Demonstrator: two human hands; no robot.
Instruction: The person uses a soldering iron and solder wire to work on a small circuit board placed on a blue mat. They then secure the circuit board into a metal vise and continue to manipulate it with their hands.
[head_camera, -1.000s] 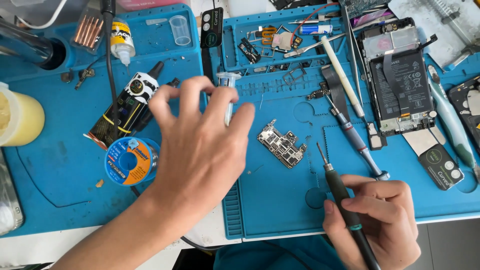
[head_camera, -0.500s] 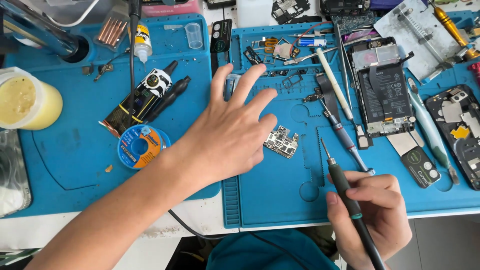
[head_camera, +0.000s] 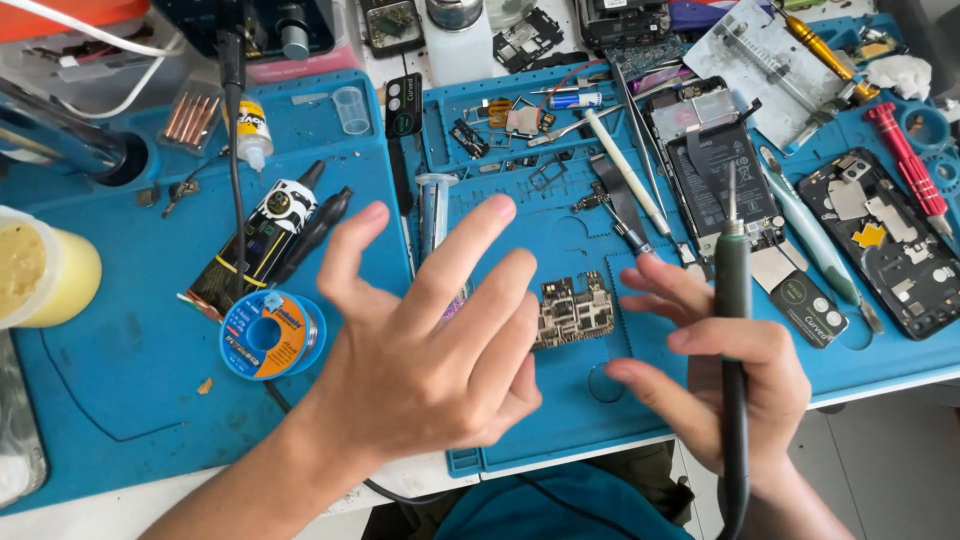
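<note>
Circuit board flat on the blue mat, between both hands and partly hidden behind the left fingers. Left hand above the mat with fingers spread wide, holding nothing; right hand wrapped around a dark green soldering iron, tip upward, fingers partly open. Solder spool just left of the left hand; opened phone beyond the iron tip.
</note>
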